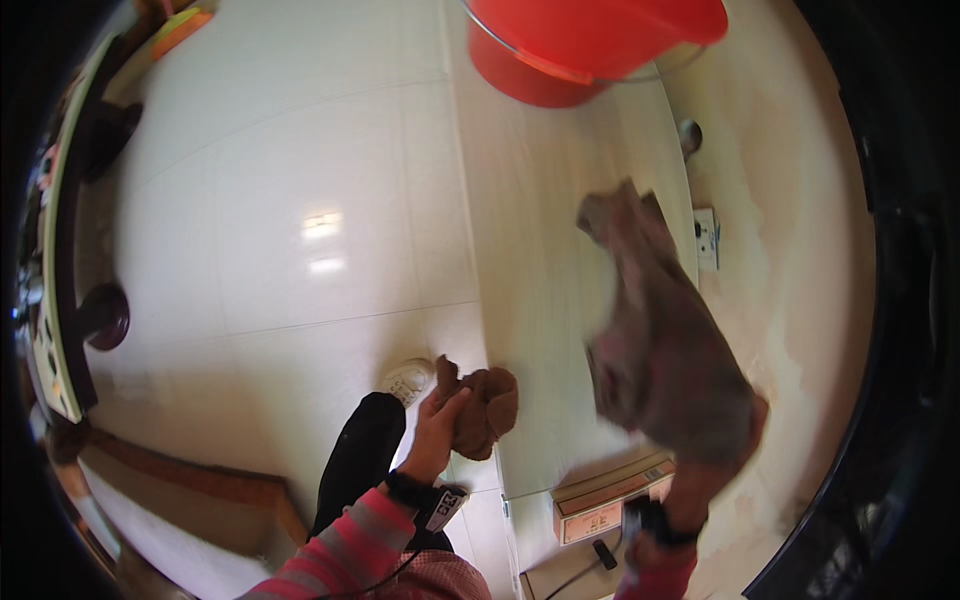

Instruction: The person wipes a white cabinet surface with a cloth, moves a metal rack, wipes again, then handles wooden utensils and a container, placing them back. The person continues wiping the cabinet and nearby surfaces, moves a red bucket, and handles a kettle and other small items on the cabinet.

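Observation:
My left hand (433, 430) grips a bunched brown cloth (484, 412) at the near edge of a long pale cabinet top (547, 300). On the right, my right hand (712, 480) holds a larger grey-brown cloth (667, 360), which stretches away over the cabinet top and is blurred. Most of the right hand's fingers are hidden behind that cloth. Both wrists wear dark straps, the left one with a small device (446, 510) on it. A red plastic bucket (555, 60) with a wire handle stands on the far end of the cabinet top.
A cardboard box (600, 510) and a small black object (604, 555) with a cable lie near my right forearm. A wall socket (706, 238) is beside the cabinet. A dark-legged table (64, 225) stands at left, beyond the tiled floor (285, 165). A wooden-framed seat (202, 487) sits lower left.

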`<state>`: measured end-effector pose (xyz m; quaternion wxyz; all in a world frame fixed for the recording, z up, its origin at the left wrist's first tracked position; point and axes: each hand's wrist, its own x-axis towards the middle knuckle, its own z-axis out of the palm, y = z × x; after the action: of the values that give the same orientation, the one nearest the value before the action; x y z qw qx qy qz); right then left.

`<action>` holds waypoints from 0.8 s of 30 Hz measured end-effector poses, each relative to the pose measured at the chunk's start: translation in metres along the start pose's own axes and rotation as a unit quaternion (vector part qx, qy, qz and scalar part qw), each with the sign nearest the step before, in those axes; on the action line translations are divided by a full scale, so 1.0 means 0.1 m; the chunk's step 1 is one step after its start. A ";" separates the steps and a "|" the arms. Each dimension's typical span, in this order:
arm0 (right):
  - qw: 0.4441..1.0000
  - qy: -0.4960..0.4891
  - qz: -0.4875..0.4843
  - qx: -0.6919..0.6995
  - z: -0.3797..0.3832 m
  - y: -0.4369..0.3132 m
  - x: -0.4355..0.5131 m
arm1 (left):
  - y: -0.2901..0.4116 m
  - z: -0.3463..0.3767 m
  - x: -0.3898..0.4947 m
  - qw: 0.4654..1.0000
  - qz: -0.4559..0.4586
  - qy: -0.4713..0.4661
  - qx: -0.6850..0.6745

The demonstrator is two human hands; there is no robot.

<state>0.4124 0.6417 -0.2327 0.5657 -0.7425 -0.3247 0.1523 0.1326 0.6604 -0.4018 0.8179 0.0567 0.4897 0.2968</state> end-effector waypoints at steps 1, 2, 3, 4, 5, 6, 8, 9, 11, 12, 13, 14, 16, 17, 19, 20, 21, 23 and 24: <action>1.000 0.002 0.016 0.002 -0.16 -0.12 -0.22 | -0.12 -0.08 0.03 0.999 0.034 -0.016 0.024; 0.999 0.002 0.039 0.008 -0.29 -0.26 -0.43 | -0.24 -0.16 -0.03 0.995 0.041 -0.004 0.088; 0.998 -0.008 0.064 0.010 -0.35 -0.37 -0.62 | -0.36 -0.26 -0.10 0.987 0.068 -0.004 0.145; 0.995 -0.030 0.097 0.014 -0.42 -0.46 -0.80 | -0.47 -0.38 -0.18 0.972 0.066 -0.020 0.222; 0.990 -0.055 0.128 0.019 -0.43 -0.52 -0.97 | -0.56 -0.48 -0.27 0.942 0.045 -0.020 0.331; 0.983 -0.080 0.161 0.025 -0.40 -0.58 -1.14 | -0.63 -0.53 -0.38 0.941 0.078 -0.038 0.327; 0.965 -0.144 0.214 0.038 -0.33 -0.70 -1.39 | -0.69 -0.60 -0.72 0.943 0.094 -0.031 0.319; 0.955 -0.176 0.234 0.043 -0.30 -0.78 -1.50 | -0.65 -0.60 -0.90 0.946 0.081 -0.019 0.315; 0.939 -0.230 0.250 0.051 -0.21 -1.00 -1.62 | -0.43 -0.60 -1.28 0.942 0.067 -0.060 0.324; 0.930 -0.256 0.255 0.061 -0.23 -1.08 -1.66 | -0.36 -0.54 -1.42 0.926 0.087 -0.072 0.359; 0.925 -0.277 0.252 0.062 -0.18 -1.25 -1.65 | -0.21 -0.52 -1.61 0.928 0.053 -0.082 0.361; 0.920 -0.297 0.248 0.067 -0.14 -1.43 -1.60 | -0.05 -0.51 -1.79 0.964 -0.004 -0.085 0.251; 0.911 -0.337 0.227 0.074 -0.09 -1.80 -1.50 | 0.19 -0.52 -2.07 0.972 0.011 -0.130 0.197; 0.907 -0.355 0.214 0.076 -0.06 -1.99 -1.44 | 0.33 -0.55 -2.17 0.926 0.129 -0.137 0.327; 0.900 -0.385 0.187 0.080 0.03 -2.39 -1.29 | 0.60 -0.66 -2.34 0.841 0.239 -0.105 0.474; 0.898 -0.395 0.173 0.083 0.09 -2.58 -1.20 | 0.76 -0.71 -2.41 0.800 0.270 -0.099 0.527; 0.896 -0.407 0.160 0.083 0.15 -2.76 -1.11 | 0.91 -0.71 -2.46 0.785 0.275 -0.096 0.546; 0.890 -0.426 0.138 0.084 0.30 -3.09 -0.96 | 1.27 -0.64 -2.60 0.783 0.232 -0.093 0.569; 0.886 -0.437 0.131 0.084 0.39 -3.24 -0.89 | 1.48 -0.56 -2.70 0.796 0.244 -0.071 0.549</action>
<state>0.2228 0.6611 0.0469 0.4015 -0.5866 -0.4249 0.5605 -0.0710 0.6243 -0.1666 0.5825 0.6344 0.4814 0.1630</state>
